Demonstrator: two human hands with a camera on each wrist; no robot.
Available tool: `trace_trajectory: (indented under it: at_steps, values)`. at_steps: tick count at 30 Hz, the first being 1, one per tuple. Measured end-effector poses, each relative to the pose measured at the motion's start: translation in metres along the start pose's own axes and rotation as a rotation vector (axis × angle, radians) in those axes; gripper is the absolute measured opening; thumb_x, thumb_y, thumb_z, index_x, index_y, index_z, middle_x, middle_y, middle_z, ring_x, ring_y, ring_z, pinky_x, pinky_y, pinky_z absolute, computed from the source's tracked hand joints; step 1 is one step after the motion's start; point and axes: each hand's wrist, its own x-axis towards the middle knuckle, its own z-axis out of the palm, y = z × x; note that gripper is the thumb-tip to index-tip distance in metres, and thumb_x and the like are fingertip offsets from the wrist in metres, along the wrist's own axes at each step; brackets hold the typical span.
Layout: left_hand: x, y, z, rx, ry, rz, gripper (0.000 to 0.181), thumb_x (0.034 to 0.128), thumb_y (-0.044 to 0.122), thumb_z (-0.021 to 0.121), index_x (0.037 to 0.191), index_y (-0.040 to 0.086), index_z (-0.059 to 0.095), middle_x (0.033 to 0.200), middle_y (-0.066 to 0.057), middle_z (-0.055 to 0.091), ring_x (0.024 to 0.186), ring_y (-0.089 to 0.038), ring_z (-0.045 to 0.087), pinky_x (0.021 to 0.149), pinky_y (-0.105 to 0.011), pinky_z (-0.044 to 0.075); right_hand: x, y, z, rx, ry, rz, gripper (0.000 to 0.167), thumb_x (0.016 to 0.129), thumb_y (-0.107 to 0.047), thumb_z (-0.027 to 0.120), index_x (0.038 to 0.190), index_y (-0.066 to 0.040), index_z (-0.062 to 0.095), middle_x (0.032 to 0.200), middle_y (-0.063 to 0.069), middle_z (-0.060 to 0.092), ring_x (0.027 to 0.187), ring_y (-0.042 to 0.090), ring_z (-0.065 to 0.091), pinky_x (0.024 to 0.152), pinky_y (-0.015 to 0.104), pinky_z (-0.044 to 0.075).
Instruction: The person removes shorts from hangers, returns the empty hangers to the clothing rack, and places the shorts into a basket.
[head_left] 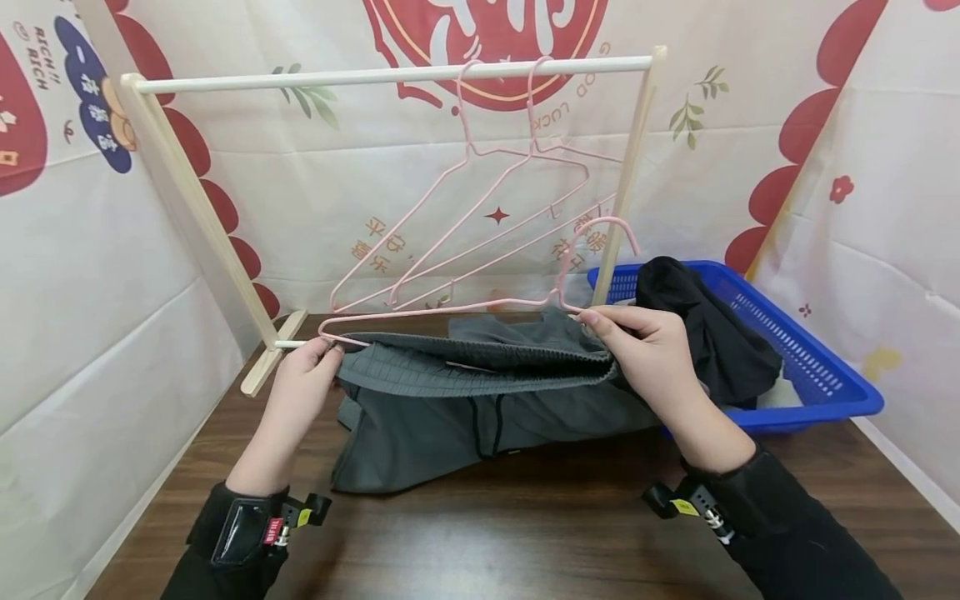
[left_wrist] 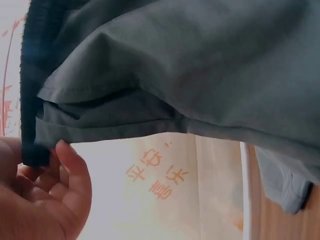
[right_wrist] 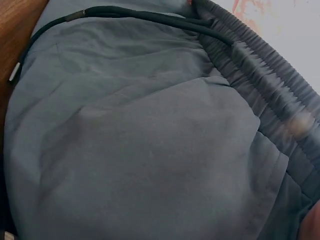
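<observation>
Rack (head_left: 198,208): standing beyond the fingers of the left hand (head_left: 300,383) and right hand (head_left: 652,346), with a rail (head_left: 300,79) high above both
Blue basket (head_left: 825,410): beyond and right of the right fingers, probably set aside to keep clothing within reach
Grey garment (head_left: 420,446): stretched between the two sets of fingers, waistband (head_left: 408,379) uppermost and gaping; apparently held wide to keep room for the hanger's bar
Rail hangers (head_left: 467,148): pink, suspended beyond the fingers, held up by hooks over the rail
Held hanger (head_left: 465,307): pink, lying between the fingers, left end just above the left fingertips, hook upright beside the right; lower bar seemingly within the waist
Black garment (head_left: 705,333): heaped in the basket, just behind the right fingers
Right hand: thumb and forefinger pinched on the hanger beside its hook, close to the waistband's right end; other fingers too hidden to tell
Left hand: thumb and fingers closed on the waistband's left corner, probably to steady it
Drawstring (head_left: 498,421): dangling slack midway between the fingers
</observation>
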Motion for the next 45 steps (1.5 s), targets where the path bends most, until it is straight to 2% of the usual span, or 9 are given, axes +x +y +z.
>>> trace_trajectory:
  at_steps: [3, 7, 11, 15, 19, 23, 30, 34, 45]
  values:
    - [0.001, -0.002, -0.003, 0.151, 0.014, 0.032, 0.031, 0.1024, 0.024, 0.046, 0.081, 0.004, 0.054, 0.073, -0.010, 0.056, 0.068, -0.021, 0.054, 0.060, -0.032, 0.044, 0.000, -0.002, 0.000, -0.009, 0.002, 0.001, 0.014, 0.093, -0.010, 0.066, 0.100, -0.001, 0.077, 0.077, -0.005, 0.067, 0.052, 0.015, 0.035, 0.047, 0.029, 0.029]
    - [0.001, -0.003, -0.005, 0.167, -0.009, 0.022, 0.029, 0.1020, 0.023, 0.047, 0.087, 0.002, 0.059, 0.085, -0.013, 0.063, 0.072, -0.019, 0.060, 0.062, -0.033, 0.045, 0.001, -0.002, 0.000, -0.010, 0.007, -0.010, 0.013, 0.093, -0.006, 0.066, 0.099, -0.001, 0.077, 0.069, -0.003, 0.063, 0.050, 0.014, 0.035, 0.046, 0.029, 0.029]
    - [0.002, -0.003, -0.003, 0.172, -0.050, 0.028, 0.030, 0.1026, 0.024, 0.045, 0.106, 0.000, 0.064, 0.099, -0.015, 0.063, 0.087, -0.024, 0.061, 0.071, -0.038, 0.046, 0.002, -0.002, 0.002, 0.004, 0.007, -0.008, 0.015, 0.094, -0.008, 0.066, 0.101, 0.000, 0.076, 0.070, -0.002, 0.063, 0.051, 0.015, 0.035, 0.046, 0.029, 0.028]
    - [0.004, -0.005, 0.000, 0.141, -0.083, 0.060, 0.033, 0.1032, 0.020, 0.044, 0.124, -0.001, 0.060, 0.111, -0.017, 0.059, 0.097, -0.025, 0.054, 0.080, -0.038, 0.046, 0.004, -0.002, 0.003, 0.021, 0.011, 0.038, 0.019, 0.095, -0.013, 0.065, 0.104, 0.001, 0.075, 0.078, -0.005, 0.069, 0.057, 0.015, 0.039, 0.049, 0.029, 0.030]
    - [0.004, -0.004, 0.003, -0.043, -0.147, 0.062, 0.032, 0.1032, 0.012, 0.043, 0.128, -0.004, 0.056, 0.113, -0.019, 0.057, 0.091, -0.013, 0.057, 0.076, -0.027, 0.050, 0.003, -0.002, 0.003, 0.035, 0.014, 0.072, 0.021, 0.096, -0.014, 0.064, 0.105, 0.000, 0.075, 0.084, -0.006, 0.071, 0.064, 0.015, 0.046, 0.051, 0.027, 0.034]
    - [0.004, 0.001, 0.006, -0.200, -0.203, -0.004, 0.036, 0.1028, 0.011, 0.040, 0.133, -0.006, 0.051, 0.116, -0.020, 0.054, 0.090, -0.010, 0.057, 0.077, -0.028, 0.051, 0.002, -0.003, 0.005, 0.052, 0.014, 0.069, 0.020, 0.096, -0.014, 0.064, 0.106, -0.001, 0.075, 0.086, -0.007, 0.071, 0.062, 0.015, 0.044, 0.049, 0.028, 0.032]
    - [0.006, 0.005, 0.016, -0.064, -0.190, -0.005, 0.044, 0.1007, 0.034, 0.053, 0.127, -0.001, 0.058, 0.132, -0.020, 0.055, 0.125, -0.031, 0.046, 0.102, -0.049, 0.035, -0.002, -0.006, 0.012, 0.053, 0.008, 0.011, 0.015, 0.093, -0.007, 0.066, 0.102, -0.003, 0.076, 0.078, -0.006, 0.069, 0.051, 0.014, 0.037, 0.049, 0.029, 0.030]
    - [0.005, 0.004, 0.019, -0.015, -0.161, 0.027, 0.039, 0.0977, 0.030, 0.060, 0.120, -0.002, 0.062, 0.123, -0.020, 0.060, 0.120, -0.033, 0.050, 0.099, -0.049, 0.038, -0.003, -0.005, 0.014, 0.057, 0.007, -0.006, 0.014, 0.093, -0.005, 0.066, 0.102, -0.002, 0.076, 0.076, -0.005, 0.069, 0.051, 0.013, 0.038, 0.049, 0.028, 0.030]
    - [0.003, 0.006, 0.021, -0.055, -0.175, 0.060, 0.031, 0.0923, 0.018, 0.067, 0.115, -0.002, 0.061, 0.122, -0.019, 0.058, 0.127, -0.033, 0.043, 0.103, -0.053, 0.032, -0.004, -0.003, 0.013, 0.064, 0.025, 0.026, 0.015, 0.093, -0.006, 0.066, 0.102, -0.003, 0.077, 0.086, -0.011, 0.072, 0.056, 0.013, 0.045, 0.051, 0.027, 0.033]
